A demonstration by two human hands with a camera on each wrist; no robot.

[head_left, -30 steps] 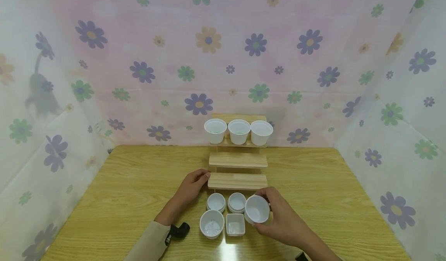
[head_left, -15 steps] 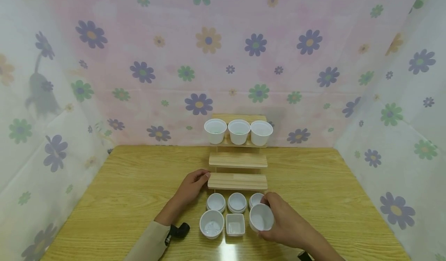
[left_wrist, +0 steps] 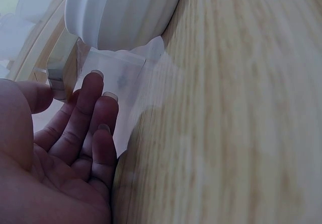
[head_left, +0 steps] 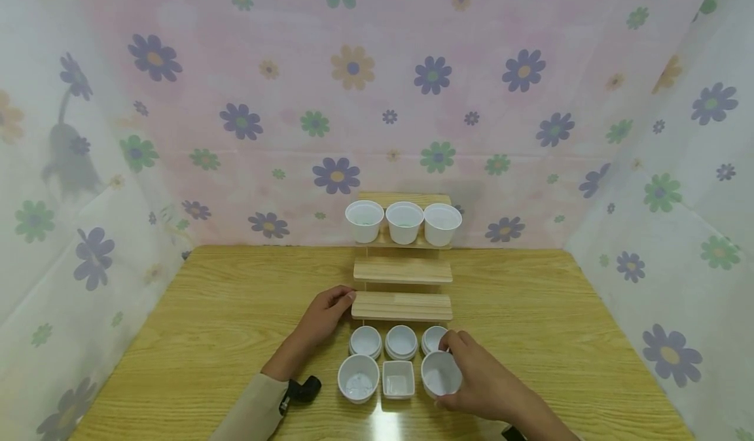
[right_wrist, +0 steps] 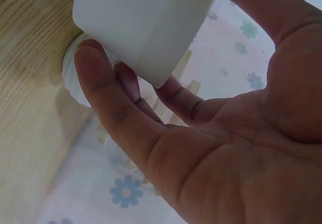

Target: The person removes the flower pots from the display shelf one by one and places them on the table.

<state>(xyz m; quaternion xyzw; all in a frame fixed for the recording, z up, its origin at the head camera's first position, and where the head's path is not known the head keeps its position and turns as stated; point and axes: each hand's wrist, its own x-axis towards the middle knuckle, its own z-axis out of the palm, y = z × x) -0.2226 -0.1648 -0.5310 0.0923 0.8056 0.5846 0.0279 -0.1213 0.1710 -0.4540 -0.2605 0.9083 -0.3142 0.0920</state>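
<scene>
My right hand [head_left: 480, 382] grips a plain white cup [head_left: 432, 379] between thumb and fingers, at the right end of the front row. In the right wrist view the cup's smooth wall [right_wrist: 146, 22] spans the space between them, with a ribbed white cup [right_wrist: 73, 78] just beyond the fingertips. At the left end of the lowest board of a stepped wooden rack [head_left: 402, 307], my left hand [head_left: 323, 313] pinches the corner. The left wrist view has its thumb against the board's end [left_wrist: 63, 78], the other fingers loosely bent below.
Three white tubs [head_left: 404, 225] stand on the rack's top tier. Before the rack sit three small ribbed cups, one in the middle [head_left: 401, 341]. Nearer me are a round white cup [head_left: 358, 379] and a square white dish [head_left: 398, 381]. Flowered cloth [head_left: 377, 133] encloses the wooden table [head_left: 247, 284].
My right hand has brought the white cup down toward me, uncovering the right ribbed cup behind it. The left hand keeps its place at the rack's corner.
</scene>
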